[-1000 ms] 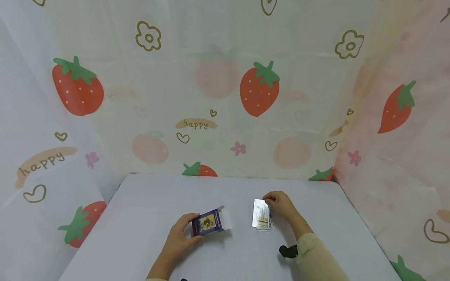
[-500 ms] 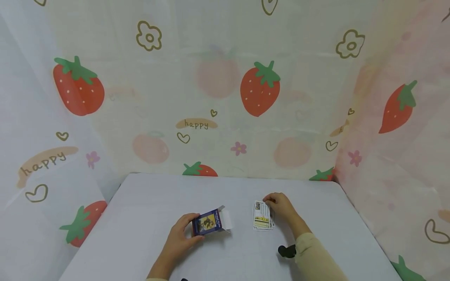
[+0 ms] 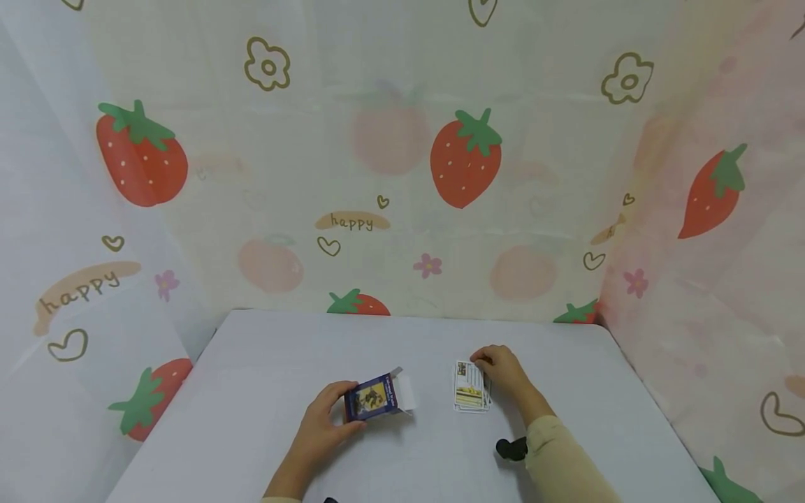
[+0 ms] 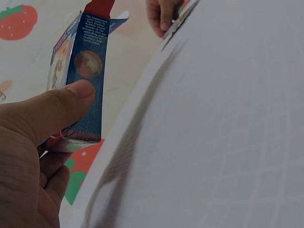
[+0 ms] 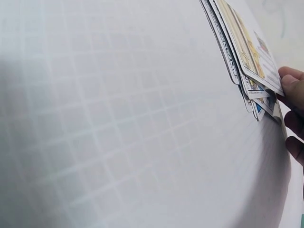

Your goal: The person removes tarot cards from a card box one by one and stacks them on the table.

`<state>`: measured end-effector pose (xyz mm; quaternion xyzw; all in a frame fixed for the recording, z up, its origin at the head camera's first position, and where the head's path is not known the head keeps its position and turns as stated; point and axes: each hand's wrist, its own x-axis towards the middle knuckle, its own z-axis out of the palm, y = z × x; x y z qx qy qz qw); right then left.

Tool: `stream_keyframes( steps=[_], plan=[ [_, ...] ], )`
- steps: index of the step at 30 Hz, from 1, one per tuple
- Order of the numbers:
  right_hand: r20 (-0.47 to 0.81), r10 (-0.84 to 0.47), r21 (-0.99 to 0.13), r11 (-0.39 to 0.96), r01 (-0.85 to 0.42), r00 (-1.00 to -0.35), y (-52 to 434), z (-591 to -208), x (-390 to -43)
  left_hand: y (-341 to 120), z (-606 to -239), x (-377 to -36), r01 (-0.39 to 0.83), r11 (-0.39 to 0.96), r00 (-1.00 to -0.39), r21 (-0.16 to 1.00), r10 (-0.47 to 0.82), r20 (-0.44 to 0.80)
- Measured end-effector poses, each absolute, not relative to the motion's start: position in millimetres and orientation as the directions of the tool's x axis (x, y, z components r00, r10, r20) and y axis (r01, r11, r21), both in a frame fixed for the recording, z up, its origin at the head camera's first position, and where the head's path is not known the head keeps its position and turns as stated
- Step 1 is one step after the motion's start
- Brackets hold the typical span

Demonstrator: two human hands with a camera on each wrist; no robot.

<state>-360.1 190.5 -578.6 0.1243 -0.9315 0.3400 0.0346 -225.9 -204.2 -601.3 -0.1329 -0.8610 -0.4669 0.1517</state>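
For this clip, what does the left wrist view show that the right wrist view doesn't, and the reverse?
Only the left wrist view shows the left hand gripping the blue card box, thumb across its side, flaps open. Only the right wrist view shows the stack of cards edge-on, slightly fanned on the table. Both show the right hand's fingers at the cards, and the gridded white tabletop.

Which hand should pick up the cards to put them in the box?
Probably the right hand: its fingers already touch the cards, while the left hand grips the open box.
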Motion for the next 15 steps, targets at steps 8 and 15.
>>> stream_keyframes(
  steps=[8,15],
  plan=[
    [0.153,-0.211,-0.610,0.749,-0.260,-0.965,191.7,-584.1,-364.2,-205.5,-601.1,-225.7,0.352,0.523,-0.927,0.776,0.082,0.365],
    [0.153,-0.193,-0.610,0.753,-0.246,-0.969,191.8,-584.4,-362.4,-205.5,-601.3,-225.5,0.380,0.522,-0.914,0.764,0.086,0.396]
  ],
)
